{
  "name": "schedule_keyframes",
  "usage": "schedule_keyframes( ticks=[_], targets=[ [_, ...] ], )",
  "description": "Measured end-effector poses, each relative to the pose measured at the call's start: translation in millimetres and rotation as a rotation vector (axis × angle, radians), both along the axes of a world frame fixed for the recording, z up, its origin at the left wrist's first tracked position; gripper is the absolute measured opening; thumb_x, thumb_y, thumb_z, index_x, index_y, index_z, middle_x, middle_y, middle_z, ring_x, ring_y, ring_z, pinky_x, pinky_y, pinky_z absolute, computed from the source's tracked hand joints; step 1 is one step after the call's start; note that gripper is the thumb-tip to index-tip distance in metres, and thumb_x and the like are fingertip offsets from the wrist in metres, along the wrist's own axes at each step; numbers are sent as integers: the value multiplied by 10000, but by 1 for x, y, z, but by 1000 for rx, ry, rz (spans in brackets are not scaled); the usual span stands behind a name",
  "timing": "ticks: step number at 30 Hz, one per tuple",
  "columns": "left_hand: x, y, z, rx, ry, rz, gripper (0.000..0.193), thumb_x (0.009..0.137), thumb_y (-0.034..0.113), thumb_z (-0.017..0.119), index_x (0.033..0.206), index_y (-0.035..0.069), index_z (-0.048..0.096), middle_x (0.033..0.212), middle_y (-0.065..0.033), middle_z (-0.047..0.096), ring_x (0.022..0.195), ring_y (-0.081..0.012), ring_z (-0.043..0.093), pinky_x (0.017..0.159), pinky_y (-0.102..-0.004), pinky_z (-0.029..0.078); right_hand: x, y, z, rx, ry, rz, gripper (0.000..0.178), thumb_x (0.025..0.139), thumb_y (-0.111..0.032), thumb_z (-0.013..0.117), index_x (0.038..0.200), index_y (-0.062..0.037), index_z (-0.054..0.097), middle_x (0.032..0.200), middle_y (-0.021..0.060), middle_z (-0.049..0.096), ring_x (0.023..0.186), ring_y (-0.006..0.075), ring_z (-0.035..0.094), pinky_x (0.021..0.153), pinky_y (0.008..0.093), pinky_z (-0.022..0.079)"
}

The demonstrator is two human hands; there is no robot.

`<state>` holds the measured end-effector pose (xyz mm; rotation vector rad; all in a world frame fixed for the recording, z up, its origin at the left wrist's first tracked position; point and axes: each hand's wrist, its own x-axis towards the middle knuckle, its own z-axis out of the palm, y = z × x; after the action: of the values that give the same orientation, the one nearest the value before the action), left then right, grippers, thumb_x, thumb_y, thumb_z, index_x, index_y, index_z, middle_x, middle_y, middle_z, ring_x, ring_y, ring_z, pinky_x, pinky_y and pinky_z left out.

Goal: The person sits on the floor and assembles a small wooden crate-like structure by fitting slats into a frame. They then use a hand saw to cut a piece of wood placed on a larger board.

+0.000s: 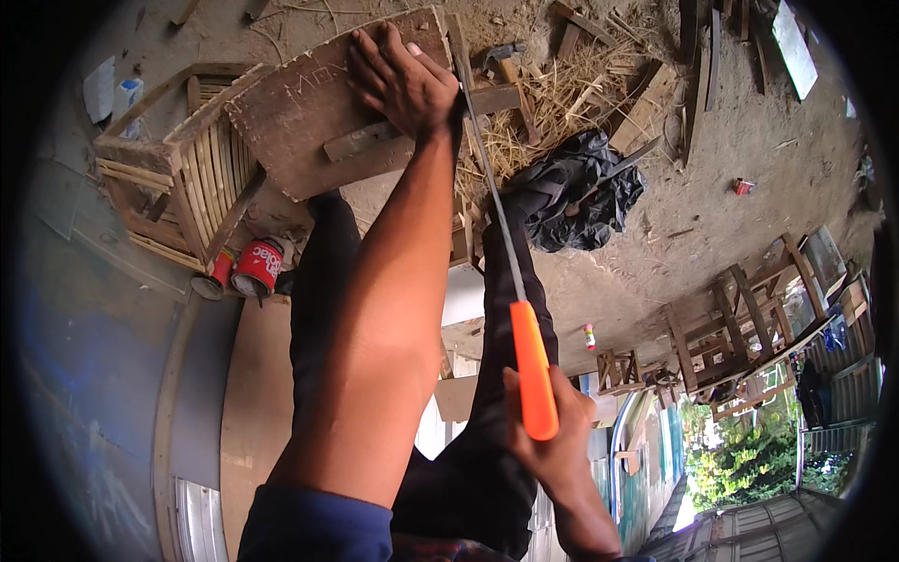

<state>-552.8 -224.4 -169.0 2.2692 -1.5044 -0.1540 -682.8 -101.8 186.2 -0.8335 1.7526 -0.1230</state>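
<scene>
My left hand (405, 82) lies flat with fingers spread on a worn brown wooden board (309, 98), near its right end. A short wood block (361, 142) lies on the board below that hand. In my right hand (552, 426) is the orange handle of a handsaw (532, 375), gripped with the fingers wrapped round it. The saw's thin blade, seen nearly edge-on, runs up and away to the board's right edge beside my left wrist. Whether its teeth are in the wood cannot be made out.
Left of the board stands a slatted wooden frame (201, 178), with red cans (257, 267) nearby. To the right lie a hammer (510, 70), straw and wood scraps (585, 103), and a black plastic bag (599, 201) with a long blade on it. Wooden furniture frames (740, 318) stand farther right.
</scene>
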Motion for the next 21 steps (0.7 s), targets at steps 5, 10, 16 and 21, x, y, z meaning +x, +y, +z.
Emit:
schedule_keyframes(
  ticks=[5, 10, 16, 21],
  targets=[
    [-3, -1, -2, 39, -75, -3, 417, 1015, 283, 443, 1395, 116, 478, 1556, -219, 384, 1447, -443, 326, 1150, -619, 242, 9, -19, -59, -14, -62, -88, 196, 783, -26, 661, 974, 10, 633, 785, 202, 679, 746, 405, 699, 661, 422, 553],
    [-3, 5, -8, 122, -56, -10, 464, 1032, 325, 420, 1456, 137, 430, 1599, -197, 322, 1478, -424, 281, 1168, -612, 221, 42, 2, -168, -309, -6, -82, 163, 741, -23, 678, 884, 8, 607, 734, 242, 638, 712, 444, 666, 620, 450, 538],
    [2, 5, -9, 107, -87, -13, 446, 1049, 324, 413, 1465, 163, 426, 1589, -165, 354, 1477, -403, 297, 1174, -581, 239, 13, 51, -207, -391, -128, -82, 157, 753, -29, 675, 892, 8, 611, 684, 199, 594, 641, 427, 630, 600, 422, 525],
    [-3, 3, -1, 117, -45, 4, 426, 1014, 243, 463, 1409, 86, 485, 1595, -196, 335, 1460, -425, 315, 1191, -604, 201, 48, -1, -89, -129, -79, -110, 216, 746, -49, 667, 920, 45, 580, 742, 271, 615, 705, 454, 654, 638, 471, 524]
  ],
)
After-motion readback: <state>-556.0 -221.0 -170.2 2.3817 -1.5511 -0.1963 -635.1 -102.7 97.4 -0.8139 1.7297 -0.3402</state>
